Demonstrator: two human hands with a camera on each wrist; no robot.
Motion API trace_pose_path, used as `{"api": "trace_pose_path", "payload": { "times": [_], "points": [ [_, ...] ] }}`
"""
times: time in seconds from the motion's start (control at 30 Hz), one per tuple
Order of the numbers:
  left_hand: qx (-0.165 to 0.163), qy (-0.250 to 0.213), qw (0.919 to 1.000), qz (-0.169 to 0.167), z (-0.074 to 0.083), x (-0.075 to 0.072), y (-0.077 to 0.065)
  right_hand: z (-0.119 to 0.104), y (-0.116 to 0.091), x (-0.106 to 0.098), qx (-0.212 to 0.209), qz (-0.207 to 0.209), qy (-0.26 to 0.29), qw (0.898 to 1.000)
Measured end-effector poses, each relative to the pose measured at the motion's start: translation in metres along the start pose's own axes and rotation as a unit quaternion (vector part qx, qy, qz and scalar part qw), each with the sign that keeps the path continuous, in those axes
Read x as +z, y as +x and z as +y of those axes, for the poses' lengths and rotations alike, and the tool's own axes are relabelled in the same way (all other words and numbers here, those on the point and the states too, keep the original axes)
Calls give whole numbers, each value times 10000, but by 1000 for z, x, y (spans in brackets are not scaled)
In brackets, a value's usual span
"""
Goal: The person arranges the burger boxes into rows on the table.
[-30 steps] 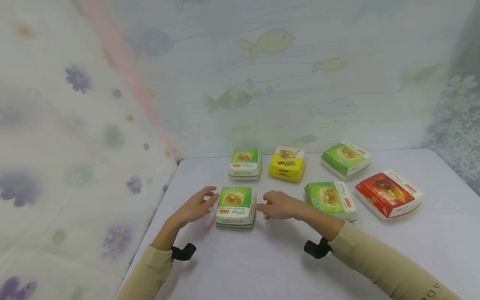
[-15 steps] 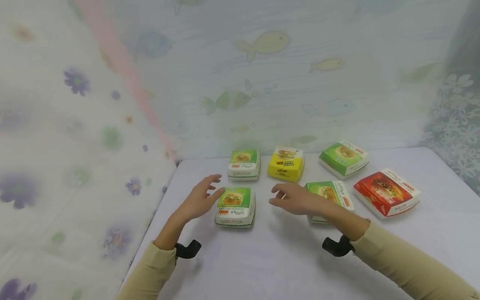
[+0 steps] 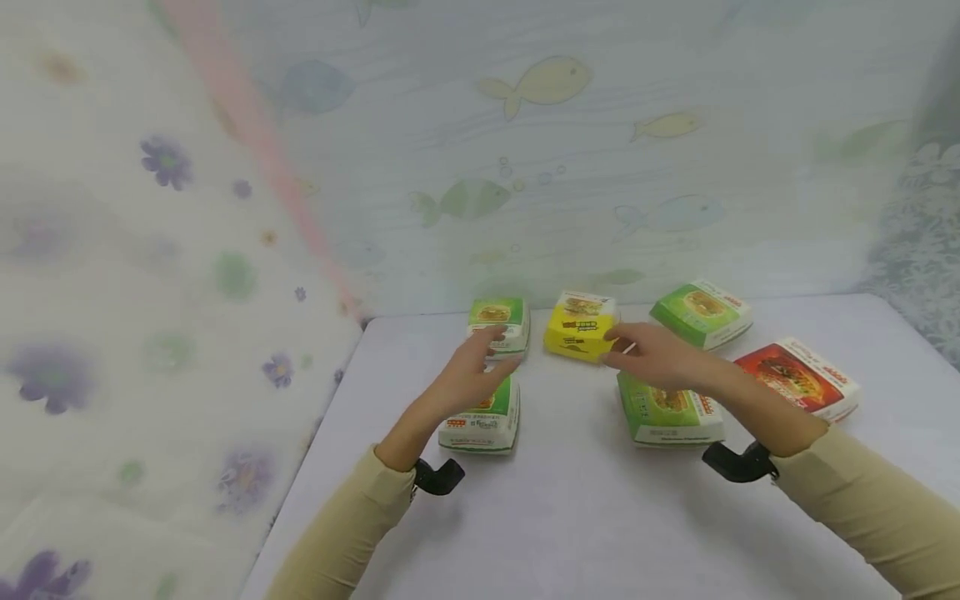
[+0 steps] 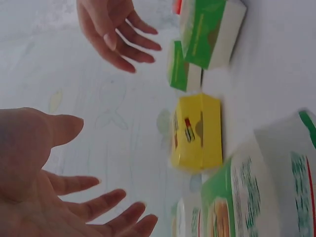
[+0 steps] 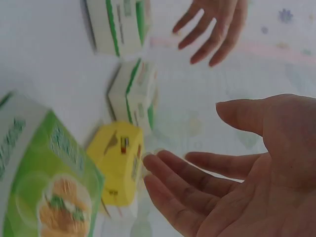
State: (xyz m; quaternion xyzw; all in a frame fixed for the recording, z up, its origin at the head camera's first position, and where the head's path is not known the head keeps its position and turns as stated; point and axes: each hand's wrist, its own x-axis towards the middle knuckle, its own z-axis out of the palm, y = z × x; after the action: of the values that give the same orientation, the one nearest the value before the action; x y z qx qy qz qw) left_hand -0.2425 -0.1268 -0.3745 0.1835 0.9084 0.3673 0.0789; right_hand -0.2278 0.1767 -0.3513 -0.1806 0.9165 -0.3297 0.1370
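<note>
Beige sleeves [image 3: 347, 525] and black wrist cameras [image 3: 737, 465] are worn.

From my end I see a white-topped table [image 3: 570, 508] carrying everything. Beneath the left hand [image 3: 467, 382] sits one green-and-white box [image 3: 480, 435], with a second green-and-white box [image 3: 495, 313] by its fingertips. I make out a yellow box [image 3: 577, 329] beyond the right hand's [image 3: 660, 354] fingertips. A third green-and-white box [image 3: 663, 421] lies below that hand, a fourth green-and-white box [image 3: 701, 310] beyond it, and a red box [image 3: 802, 375] to its right.
</note>
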Motion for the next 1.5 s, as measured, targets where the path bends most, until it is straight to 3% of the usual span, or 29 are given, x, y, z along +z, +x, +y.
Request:
{"api": "trace_pose_path", "payload": {
  "times": [0.27, 0.43, 0.73, 0.93, 1.17, 1.33, 1.5],
  "points": [
    [-382, -464, 9982, -58, 15, 19, 31, 22, 11, -32, 350, 292, -480, 9978],
    [-695, -651, 9954, 41, 18, 30, 52, 32, 30, -44, 379, 270, -517, 9976],
    [-1592, -181, 9866, 307, 18, 67, 88, 46, 85, -38, 320, 48, -485, 9983],
    [-1948, 134, 9791, 562, 18, 84, 110, 56, 112, -36, 571, -110, -665, 9961],
    [-2218, -288, 9737, 431, 16, 96, 120, 63, 125, -31, 603, -241, -555, 9963],
    [-2330, -540, 9702, 393, 16, 99, 122, 65, 129, -25, 495, -259, -928, 9941],
    [-2334, -665, 9688, 498, 17, 97, 129, 59, 125, -26, 707, -230, -1115, 9910]
  ]
}}
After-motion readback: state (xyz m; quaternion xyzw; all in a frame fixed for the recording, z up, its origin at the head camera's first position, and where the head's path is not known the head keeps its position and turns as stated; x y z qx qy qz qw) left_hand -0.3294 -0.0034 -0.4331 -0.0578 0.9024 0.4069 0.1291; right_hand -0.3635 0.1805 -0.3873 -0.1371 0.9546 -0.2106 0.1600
